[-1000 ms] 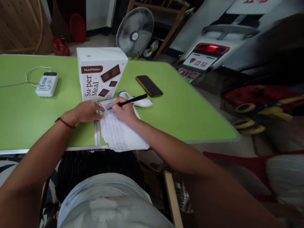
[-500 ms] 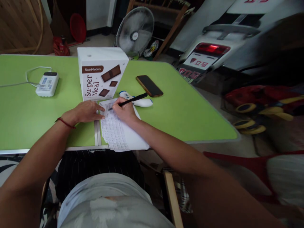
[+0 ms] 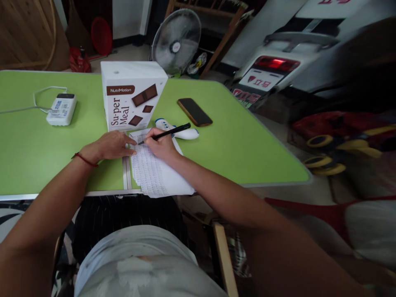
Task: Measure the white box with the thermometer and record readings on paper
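Note:
My right hand grips a black pen, its tip down on the upper left of a paper sheet covered in dense small writing. The sheet's lower end reaches past the table's front edge. My left hand, with a red cord at the wrist, rests with thumb and forefinger apart on the sheet's left margin; nothing is held in it. Behind both hands stands a white NutriMotion box. Partly hidden behind the pen lies a white and blue handheld thermometer.
A phone lies right of the box on the green table. Left of the box, a white adapter trails a cable. Beyond the table are a fan and a scooter. A red chair is at right.
My right hand and the pen have shifted slightly left across the sheet, bringing the tip closer to my left fingers. My left hand and the sheet stay put.

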Demonstrator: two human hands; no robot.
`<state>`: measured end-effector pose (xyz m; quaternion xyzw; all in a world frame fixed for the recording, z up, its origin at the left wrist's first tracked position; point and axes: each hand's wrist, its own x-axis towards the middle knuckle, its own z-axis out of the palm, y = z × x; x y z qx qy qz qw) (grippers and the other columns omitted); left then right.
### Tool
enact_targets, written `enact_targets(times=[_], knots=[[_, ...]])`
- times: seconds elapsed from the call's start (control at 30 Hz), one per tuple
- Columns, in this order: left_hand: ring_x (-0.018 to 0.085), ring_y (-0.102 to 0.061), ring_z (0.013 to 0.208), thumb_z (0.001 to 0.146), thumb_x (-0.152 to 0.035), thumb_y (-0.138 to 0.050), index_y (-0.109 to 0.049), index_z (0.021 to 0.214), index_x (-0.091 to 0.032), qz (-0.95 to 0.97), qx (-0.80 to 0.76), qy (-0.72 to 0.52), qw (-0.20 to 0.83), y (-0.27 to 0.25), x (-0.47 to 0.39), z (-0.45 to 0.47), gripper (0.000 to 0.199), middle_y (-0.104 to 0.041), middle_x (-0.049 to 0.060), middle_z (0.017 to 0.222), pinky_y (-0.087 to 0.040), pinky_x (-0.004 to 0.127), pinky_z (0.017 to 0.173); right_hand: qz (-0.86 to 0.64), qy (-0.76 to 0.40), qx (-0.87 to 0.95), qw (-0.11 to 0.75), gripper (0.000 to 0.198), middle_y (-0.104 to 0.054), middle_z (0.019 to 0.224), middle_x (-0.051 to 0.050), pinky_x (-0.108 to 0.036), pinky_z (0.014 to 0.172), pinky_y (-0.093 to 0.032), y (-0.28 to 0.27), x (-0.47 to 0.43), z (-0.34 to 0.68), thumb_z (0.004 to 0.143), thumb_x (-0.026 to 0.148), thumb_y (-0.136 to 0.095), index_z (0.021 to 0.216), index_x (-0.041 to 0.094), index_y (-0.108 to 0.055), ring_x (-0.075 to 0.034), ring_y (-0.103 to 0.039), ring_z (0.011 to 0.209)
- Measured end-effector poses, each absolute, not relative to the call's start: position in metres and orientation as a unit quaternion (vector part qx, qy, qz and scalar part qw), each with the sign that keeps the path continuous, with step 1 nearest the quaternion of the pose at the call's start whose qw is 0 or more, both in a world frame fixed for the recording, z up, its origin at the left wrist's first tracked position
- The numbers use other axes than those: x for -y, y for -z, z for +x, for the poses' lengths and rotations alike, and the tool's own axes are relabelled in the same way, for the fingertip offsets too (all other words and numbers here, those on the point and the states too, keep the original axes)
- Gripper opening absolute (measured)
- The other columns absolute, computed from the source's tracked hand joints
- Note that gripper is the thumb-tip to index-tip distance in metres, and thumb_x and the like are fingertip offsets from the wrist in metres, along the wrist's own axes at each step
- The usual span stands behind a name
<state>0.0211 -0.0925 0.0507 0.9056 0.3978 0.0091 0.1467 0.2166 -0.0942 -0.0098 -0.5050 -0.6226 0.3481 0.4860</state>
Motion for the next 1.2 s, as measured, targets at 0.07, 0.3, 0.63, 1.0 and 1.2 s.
enact_targets(times=[0.07,0.3,0.63,1.0,1.2], knots=[[0.018,-0.064,0.069,0.091,-0.037,-0.063,-0.075,0.125,-0.016,0.908,-0.394,-0.015,0.144,-0.0498,0.0921,0.0205,0.042,-0.070,0.003,0.065,-0.042,0.027,0.066,-0.502,-0.347,0.627,0.483,0.020,-0.048,0.056,0.006,-0.031,0.062,-0.039,0.0100,0.0939,0.2169,0.067,0.007,-0.059,0.057,0.023,-0.051,-0.012,-0.044,0.059],[0.018,-0.065,0.070,0.091,-0.038,-0.062,-0.075,0.124,-0.015,0.912,-0.386,-0.025,0.137,-0.0479,0.0913,0.0195,0.042,-0.069,0.002,0.062,-0.043,0.026,0.065,-0.498,-0.340,0.633,0.485,0.021,-0.044,0.055,0.007,-0.031,0.062,-0.039,0.0102,0.0939,0.2168,0.067,0.009,-0.059,0.056,0.024,-0.048,-0.013,-0.043,0.059],[0.017,-0.064,0.068,0.092,-0.037,-0.062,-0.073,0.128,-0.015,0.906,-0.398,-0.002,0.141,-0.0530,0.0941,0.0226,0.043,-0.071,0.003,0.067,-0.042,0.026,0.066,-0.502,-0.337,0.631,0.486,0.019,-0.044,0.055,0.006,-0.030,0.061,-0.038,0.0116,0.0929,0.2190,0.069,0.012,-0.057,0.057,0.024,-0.048,-0.013,-0.042,0.059],[0.018,-0.065,0.069,0.092,-0.040,-0.061,-0.074,0.126,-0.016,0.906,-0.399,-0.007,0.139,-0.0492,0.0917,0.0208,0.044,-0.070,0.002,0.064,-0.043,0.027,0.066,-0.502,-0.334,0.633,0.486,0.019,-0.044,0.055,0.006,-0.031,0.062,-0.039,0.0104,0.0939,0.2198,0.068,0.011,-0.057,0.056,0.024,-0.048,-0.013,-0.042,0.060],[0.019,-0.066,0.071,0.092,-0.039,-0.061,-0.074,0.126,-0.015,0.908,-0.394,-0.012,0.142,-0.0503,0.0929,0.0215,0.044,-0.071,0.003,0.065,-0.043,0.027,0.067,-0.517,-0.333,0.622,0.485,0.020,-0.042,0.053,0.006,-0.031,0.060,-0.038,0.0071,0.0953,0.2183,0.067,0.012,-0.056,0.054,0.024,-0.047,-0.012,-0.041,0.057]])
